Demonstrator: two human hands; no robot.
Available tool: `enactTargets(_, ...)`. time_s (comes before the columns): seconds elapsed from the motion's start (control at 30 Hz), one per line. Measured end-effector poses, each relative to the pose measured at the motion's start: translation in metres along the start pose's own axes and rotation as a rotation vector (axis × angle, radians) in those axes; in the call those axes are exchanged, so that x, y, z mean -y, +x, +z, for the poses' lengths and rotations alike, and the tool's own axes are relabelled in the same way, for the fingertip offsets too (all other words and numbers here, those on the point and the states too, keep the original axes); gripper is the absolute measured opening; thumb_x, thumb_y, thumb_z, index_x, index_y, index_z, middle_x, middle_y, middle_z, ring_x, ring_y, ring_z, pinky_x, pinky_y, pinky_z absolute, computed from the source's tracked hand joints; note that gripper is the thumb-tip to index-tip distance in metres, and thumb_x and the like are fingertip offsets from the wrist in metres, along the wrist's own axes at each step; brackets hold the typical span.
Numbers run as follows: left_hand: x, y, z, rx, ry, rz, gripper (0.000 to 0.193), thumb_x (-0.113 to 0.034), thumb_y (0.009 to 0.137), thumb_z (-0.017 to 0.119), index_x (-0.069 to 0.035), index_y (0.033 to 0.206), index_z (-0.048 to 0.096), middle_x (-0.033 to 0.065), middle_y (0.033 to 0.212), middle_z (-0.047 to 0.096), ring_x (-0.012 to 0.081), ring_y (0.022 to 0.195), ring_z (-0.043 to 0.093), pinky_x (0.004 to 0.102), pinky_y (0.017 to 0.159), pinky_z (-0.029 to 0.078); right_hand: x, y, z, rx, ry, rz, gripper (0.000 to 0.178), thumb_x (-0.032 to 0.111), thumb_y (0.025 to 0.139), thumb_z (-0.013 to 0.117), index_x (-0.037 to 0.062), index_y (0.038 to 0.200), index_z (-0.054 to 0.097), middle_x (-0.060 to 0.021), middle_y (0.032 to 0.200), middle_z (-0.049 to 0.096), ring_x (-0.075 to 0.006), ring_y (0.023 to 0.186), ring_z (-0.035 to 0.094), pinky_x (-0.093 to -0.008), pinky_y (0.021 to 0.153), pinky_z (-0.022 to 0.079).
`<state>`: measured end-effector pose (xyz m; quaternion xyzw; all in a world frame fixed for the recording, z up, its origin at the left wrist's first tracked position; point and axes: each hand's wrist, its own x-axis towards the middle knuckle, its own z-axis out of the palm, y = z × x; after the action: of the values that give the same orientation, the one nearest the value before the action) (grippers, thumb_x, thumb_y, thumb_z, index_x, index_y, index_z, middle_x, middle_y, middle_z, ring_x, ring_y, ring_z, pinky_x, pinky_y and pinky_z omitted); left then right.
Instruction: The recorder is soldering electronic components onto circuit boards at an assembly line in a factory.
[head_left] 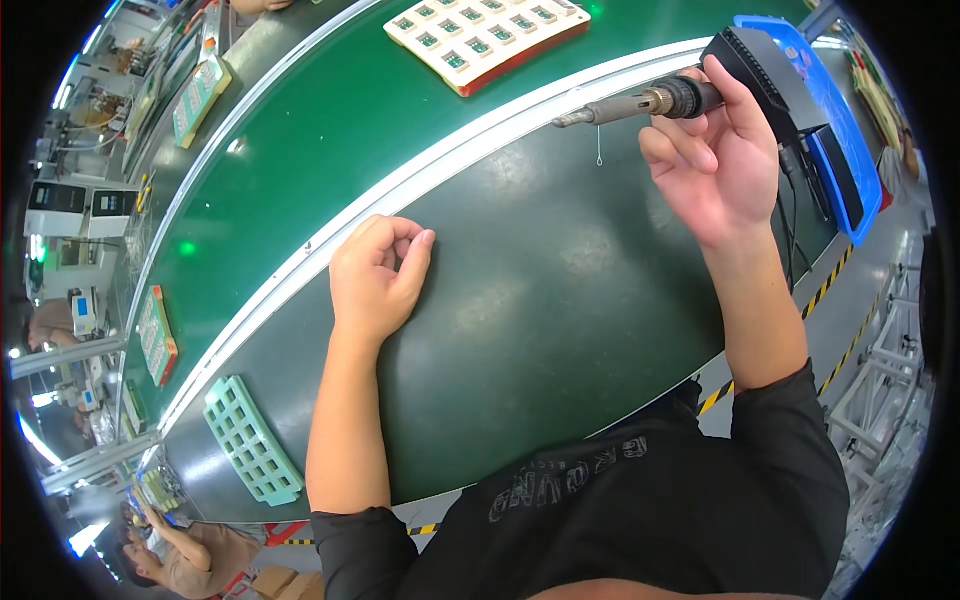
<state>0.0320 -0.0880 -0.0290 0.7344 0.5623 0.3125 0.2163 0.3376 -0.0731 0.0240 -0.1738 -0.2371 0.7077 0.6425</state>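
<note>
My right hand (712, 165) is raised over the dark green work mat and grips a soldering iron (645, 103) by its black handle, its metal tip pointing left. A thin thread of solder hangs down below the barrel. My left hand (378, 278) rests on the mat (540, 300) with fingers curled in a loose fist; nothing shows in it.
A white tray of small green circuit boards (487, 35) lies on the green conveyor belt (320, 150) beyond the pale rail. A teal grid tray (250, 440) lies at the mat's left end. A black unit and blue bin (800, 100) stand at right. Another person (190, 555) sits at lower left.
</note>
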Motion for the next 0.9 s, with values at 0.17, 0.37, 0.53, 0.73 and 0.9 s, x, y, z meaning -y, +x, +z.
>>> enactTargets(0.17,-0.001,0.000,0.000,0.002,0.007,0.039,0.010,-0.010,0.076,0.070,-0.005,0.073,0.063,0.0023,0.060,0.051,0.0125,0.051,0.044,0.0264,0.048,0.036,-0.001,-0.001,-0.001,0.011,0.004,-0.010,0.025,0.024,0.095,0.047,0.0073,0.088,0.065,-0.0025,0.063,0.056,-0.0089,0.046,0.037,-0.0255,0.051,0.029)
enactTargets(0.37,-0.003,0.000,0.001,-0.006,-0.001,0.044,0.009,-0.009,0.076,0.070,-0.005,0.075,0.063,0.0017,0.060,0.050,0.0112,0.050,0.043,0.0255,0.047,0.035,-0.002,-0.001,-0.002,0.041,-0.027,-0.019,0.028,0.025,0.097,0.044,0.0067,0.091,0.066,-0.0025,0.064,0.057,-0.0074,0.044,0.036,-0.0245,0.052,0.028)
enactTargets(0.53,0.004,-0.002,0.003,-0.013,-0.160,-0.057,0.008,-0.006,0.078,0.068,-0.004,0.079,0.061,-0.0033,0.060,0.049,0.0044,0.050,0.038,0.0205,0.047,0.032,0.001,0.007,-0.007,0.130,-0.328,-0.310,0.024,0.020,0.097,0.048,0.0014,0.099,0.062,-0.0058,0.080,0.061,-0.0100,0.059,0.051,-0.0246,0.058,0.037)
enactTargets(0.73,0.006,-0.004,0.000,0.039,-0.080,-0.050,0.011,-0.009,0.076,0.070,-0.005,0.077,0.060,-0.0021,0.060,0.050,0.0055,0.048,0.038,0.0213,0.046,0.031,-0.016,0.013,0.005,-0.193,-0.593,-0.691,0.021,0.024,0.098,0.050,0.0044,0.094,0.056,-0.0040,0.070,0.056,-0.0078,0.050,0.048,-0.0204,0.049,0.039)
enactTargets(0.9,-0.001,-0.001,0.001,0.007,0.024,0.084,0.009,-0.009,0.075,0.071,-0.005,0.079,0.063,0.0012,0.063,0.053,0.0093,0.047,0.042,0.0236,0.046,0.034,-0.018,0.014,0.003,-0.152,-0.690,-0.740,0.021,0.022,0.099,0.047,0.0034,0.094,0.056,-0.0047,0.072,0.055,-0.0073,0.050,0.047,-0.0182,0.048,0.038)
